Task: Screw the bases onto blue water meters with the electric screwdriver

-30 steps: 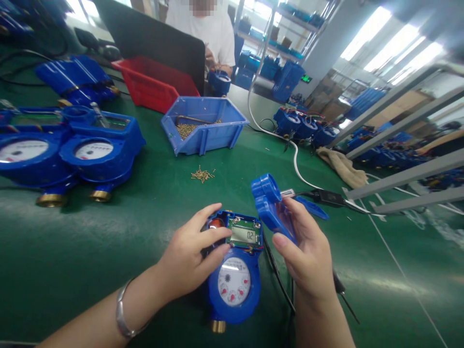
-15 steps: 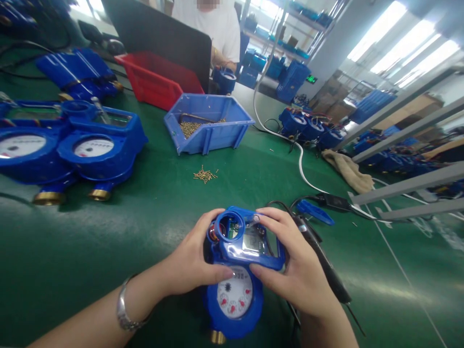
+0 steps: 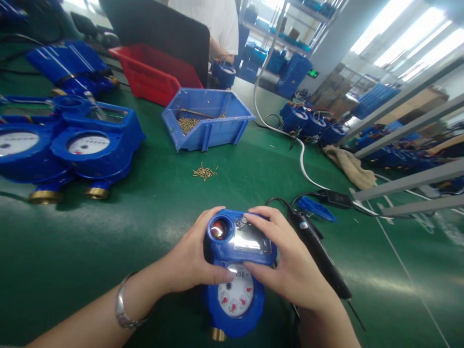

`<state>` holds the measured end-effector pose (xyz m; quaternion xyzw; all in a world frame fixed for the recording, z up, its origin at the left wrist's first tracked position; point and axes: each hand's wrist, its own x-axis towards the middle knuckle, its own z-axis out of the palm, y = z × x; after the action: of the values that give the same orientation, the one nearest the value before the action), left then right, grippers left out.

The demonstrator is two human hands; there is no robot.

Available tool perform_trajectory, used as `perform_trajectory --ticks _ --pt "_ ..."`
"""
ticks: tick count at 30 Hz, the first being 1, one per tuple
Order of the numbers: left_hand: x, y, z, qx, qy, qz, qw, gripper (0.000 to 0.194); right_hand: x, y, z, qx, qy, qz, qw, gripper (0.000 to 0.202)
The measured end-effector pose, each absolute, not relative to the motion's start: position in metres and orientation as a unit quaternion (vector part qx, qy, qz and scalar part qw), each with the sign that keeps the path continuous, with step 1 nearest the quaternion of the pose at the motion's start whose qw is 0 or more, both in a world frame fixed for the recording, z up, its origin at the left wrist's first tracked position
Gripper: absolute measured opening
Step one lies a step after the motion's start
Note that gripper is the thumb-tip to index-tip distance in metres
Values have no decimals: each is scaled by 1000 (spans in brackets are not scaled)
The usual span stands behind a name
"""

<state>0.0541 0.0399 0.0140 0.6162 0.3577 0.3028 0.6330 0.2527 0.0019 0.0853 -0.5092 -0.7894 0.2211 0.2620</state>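
A blue water meter (image 3: 250, 319) with a white dial and a brass end lies in front of me on the green table. On its upper housing sits a blue cover (image 3: 226, 251) with a round opening and a clear window. My left hand (image 3: 192, 256) is closed around the left side of the meter, thumb by the dial's top edge. My right hand (image 3: 290, 261) grips the cover's right side, fingertips on its far edge and thumb at its near edge. A black electric screwdriver (image 3: 319, 256) lies just right of my right hand.
Small brass screws (image 3: 205, 172) lie in a pile beyond the meter. Behind them stand a blue bin (image 3: 221, 135) of screws and a red bin (image 3: 152, 79). Finished-looking meters (image 3: 94, 154) stand left. A white cable (image 3: 302, 162), blue strip (image 3: 315, 208) and metal frame (image 3: 409, 186) are right.
The cover has shifted left and now lies squarer over the meter's housing, its round opening around a reddish part. My right hand moved left with it; my left hand stays nearly in place.
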Motion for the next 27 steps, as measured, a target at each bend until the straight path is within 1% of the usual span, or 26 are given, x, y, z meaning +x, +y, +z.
perform_trajectory --ticks 7,11,13,16,18,20,21,23,25,27 --pt "53 43 19 600 365 303 645 100 250 1 85 -532 -771 260 235 60" --pt "55 41 20 572 345 311 677 99 249 1 79 -540 -752 277 259 66" --pt "57 39 21 553 333 328 689 88 249 -1 73 -543 -743 280 274 65" --pt "63 36 23 547 375 348 662 67 248 -4 62 -536 -722 305 313 65" --pt "67 35 26 546 408 352 642 61 247 -3 55 -525 -656 372 395 65" --pt "70 34 28 545 416 354 636 60 244 2 50 -545 -512 451 487 64" --pt "71 34 28 547 418 356 632 59 242 5 49 -568 -429 482 511 60" --pt "72 33 28 554 420 360 622 58 238 13 51 -617 -293 531 502 49" --pt "72 33 28 556 417 360 622 58 235 19 56 -627 -228 584 462 40" --pt "72 33 28 551 412 359 631 58 233 23 61 -608 -191 634 439 40"
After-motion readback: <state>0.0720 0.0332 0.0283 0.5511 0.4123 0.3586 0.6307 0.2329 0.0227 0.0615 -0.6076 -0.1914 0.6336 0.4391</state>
